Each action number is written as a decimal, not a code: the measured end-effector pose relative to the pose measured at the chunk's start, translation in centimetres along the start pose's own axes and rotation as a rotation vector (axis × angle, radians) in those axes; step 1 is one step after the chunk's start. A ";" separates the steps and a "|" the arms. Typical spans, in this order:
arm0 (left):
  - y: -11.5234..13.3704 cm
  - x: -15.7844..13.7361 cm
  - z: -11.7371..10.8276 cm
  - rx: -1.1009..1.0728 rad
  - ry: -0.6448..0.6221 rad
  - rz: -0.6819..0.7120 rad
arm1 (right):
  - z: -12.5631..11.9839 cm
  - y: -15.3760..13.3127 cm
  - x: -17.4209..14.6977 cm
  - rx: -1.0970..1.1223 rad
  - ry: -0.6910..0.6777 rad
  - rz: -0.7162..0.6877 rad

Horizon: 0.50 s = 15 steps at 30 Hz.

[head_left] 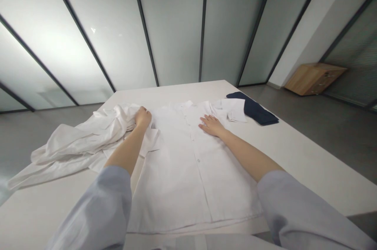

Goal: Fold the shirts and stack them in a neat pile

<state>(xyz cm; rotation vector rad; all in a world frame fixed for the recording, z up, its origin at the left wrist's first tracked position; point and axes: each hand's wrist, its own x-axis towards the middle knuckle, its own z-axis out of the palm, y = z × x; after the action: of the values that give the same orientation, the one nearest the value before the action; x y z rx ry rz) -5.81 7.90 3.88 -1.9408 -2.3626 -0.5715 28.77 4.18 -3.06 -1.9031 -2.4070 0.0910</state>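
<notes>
A white button-up shirt (173,171) lies spread front side up, its collar at the far end and its hem towards me. My right hand (212,125) rests flat on the chest of the shirt, fingers stretched out. At the shirt's left shoulder, my left hand (143,116) is closed with its fingers curled on the white cloth. Its fingertips are partly hidden. Right beside that hand is a crumpled heap of white garments (82,140), touching the shirt's left sleeve.
A folded dark navy garment (253,109) lies near the right edge of the white table (309,167), by the shirt's right sleeve. The white heap hangs towards the table's left edge. Frosted glass panels (173,26) stand behind, and a wooden cabinet (313,79) stands on the floor at right.
</notes>
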 end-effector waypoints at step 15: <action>6.4 -6.4 6.4 0.142 -0.394 0.289 | -0.2 -1.0 1.5 -0.020 -0.043 0.056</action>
<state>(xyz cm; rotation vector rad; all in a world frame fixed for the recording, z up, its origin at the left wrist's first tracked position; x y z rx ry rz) 3.00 4.78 -1.99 -2.4455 -2.1665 -0.0022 27.51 5.38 -2.70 -1.9974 -2.3907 0.1121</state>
